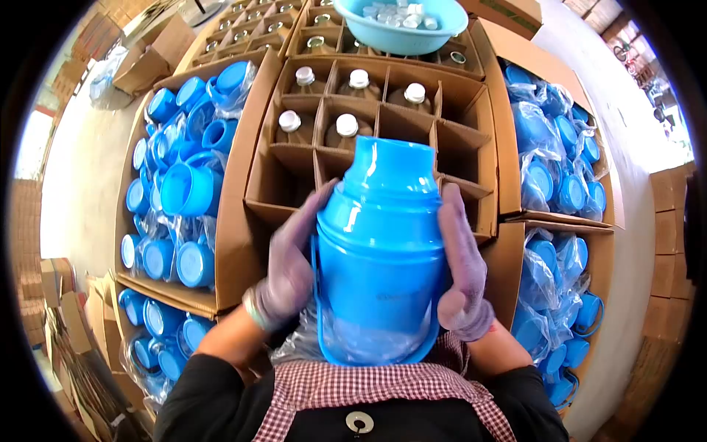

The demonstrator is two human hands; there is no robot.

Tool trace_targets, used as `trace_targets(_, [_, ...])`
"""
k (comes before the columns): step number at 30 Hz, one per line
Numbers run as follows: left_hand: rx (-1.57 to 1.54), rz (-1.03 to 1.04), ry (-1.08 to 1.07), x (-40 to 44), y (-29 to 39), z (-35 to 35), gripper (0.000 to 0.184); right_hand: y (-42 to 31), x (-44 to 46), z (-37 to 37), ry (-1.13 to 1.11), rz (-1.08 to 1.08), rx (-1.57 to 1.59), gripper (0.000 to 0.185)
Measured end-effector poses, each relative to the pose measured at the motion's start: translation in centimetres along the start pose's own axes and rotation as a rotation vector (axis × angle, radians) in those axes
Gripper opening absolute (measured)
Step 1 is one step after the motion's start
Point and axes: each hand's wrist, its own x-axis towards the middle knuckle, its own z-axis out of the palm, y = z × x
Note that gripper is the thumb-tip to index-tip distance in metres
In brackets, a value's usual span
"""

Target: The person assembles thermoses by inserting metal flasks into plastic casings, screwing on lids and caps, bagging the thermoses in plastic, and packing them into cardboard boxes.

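Observation:
A glossy blue plastic thermos jug (pixel 379 250) with a stepped, narrower top stands upright close to my apron. My left hand (pixel 289 258), in a thin purplish glove, presses flat along its left side. On the other side, my right hand (pixel 464 269), gloved the same way, presses against the jug, thumb bent in. A blue strap-like handle (pixel 314 295) hangs at the jug's left. Just beyond the jug is a divided carton (pixel 401 77) with several white-capped bottles (pixel 346 127) in its compartments. The jug hides part of the near compartments.
Cartons of blue jugs, partly bagged in clear plastic, flank me: a left carton (pixel 239 177) and a right carton (pixel 504 147). A light blue basin (pixel 401 37) of small whitish caps rests on cartons at the back. Folded cardboard (pixel 77 324) stands at the lower left.

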Motion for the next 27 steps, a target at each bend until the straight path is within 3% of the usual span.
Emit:
trace_targets(1, [0.127,0.157,-0.131,-0.5,1.3,-0.2,0.104,0.6,-0.9,1.3,0.081,0.097,0.111,0.074])
trace_targets(3, [0.109,0.640,-0.460,0.2,2.5,-0.9,0.102,7.8,-4.7,0.4,-0.197,0.529,0.081,0.067])
trace_targets(4, [0.108,0.671,-0.439,0.8,2.4,-0.9,0.102,8.5,-3.7,0.5,-0.358,0.723,0.028,0.064])
trace_targets(5, [0.157,0.474,-0.244,1.7,2.3,-0.8,0.099,8.8,-3.1,0.5,-0.072,0.817,0.468,0.069])
trace_targets(6, [0.201,0.252,-0.061,1.9,2.7,-0.7,0.096,8.2,-3.5,0.5,-0.086,0.603,0.344,0.074])
trace_targets(8, [0.139,-0.052,0.047,0.8,3.1,0.5,0.094,2.6,-1.6,-0.2,-0.090,0.195,0.086,0.083])
trace_targets(9, [0.039,-0.102,-0.019,0.7,3.1,1.2,0.094,1.8,-0.6,-0.4,-0.083,-0.029,-0.062,0.088])
trace_targets(10, [0.162,0.108,-0.139,0.6,3.6,-0.1,0.088,2.0,-0.5,0.1,-0.058,0.182,0.069,0.086])
trace_targets(11, [0.017,0.428,-0.320,1.6,3.4,-1.4,0.081,2.9,-0.9,0.6,-0.042,0.401,0.205,0.084])
trace_targets(12, [-0.175,0.709,-0.562,2.5,3.3,-2.6,0.076,6.8,-2.0,-0.2,-0.176,0.742,0.339,0.083])
trace_targets(13, [-0.077,0.645,-0.490,3.1,3.3,-3.0,0.072,10.8,-3.1,-1.1,-0.294,1.095,0.420,0.083])
trace_targets(15, [0.123,0.530,-0.317,4.1,3.7,-3.6,0.063,12.6,-4.3,-0.3,-0.025,0.784,0.587,0.085])
trace_targets(18, [-0.101,0.101,-0.005,9.1,-1.6,-2.7,0.066,0.9,1.3,0.2,0.092,0.440,0.267,0.091])
trace_targets(19, [-0.266,-0.037,-0.136,9.3,-4.5,-2.6,0.073,-0.7,1.6,-0.2,-0.014,0.265,0.176,0.100])
trace_targets(21, [-0.553,-0.378,-0.331,9.6,-10.3,-2.4,0.088,-2.6,2.2,0.3,-0.115,0.116,-0.069,0.104])
trace_targets(23, [-0.672,-0.669,-0.504,7.7,-8.8,-1.5,0.099,-1.9,2.7,1.2,-0.053,0.211,0.084,0.102])
trace_targets(24, [-0.548,-0.556,-0.535,7.3,-5.6,-1.5,0.102,-1.3,2.6,1.5,-0.027,0.265,0.161,0.102])
trace_targets(25, [-0.425,-0.442,-0.561,7.3,-0.5,-2.0,0.106,0.4,1.6,1.4,-0.022,0.420,0.443,0.090])
trace_targets(26, [-0.270,-0.215,-0.573,6.4,0.2,-2.0,0.108,3.1,0.5,0.8,-0.082,0.691,0.633,0.082])
trace_targets(27, [-0.110,0.005,-0.543,5.5,1.0,-2.0,0.112,4.8,0.5,0.8,-0.105,0.816,0.787,0.077])
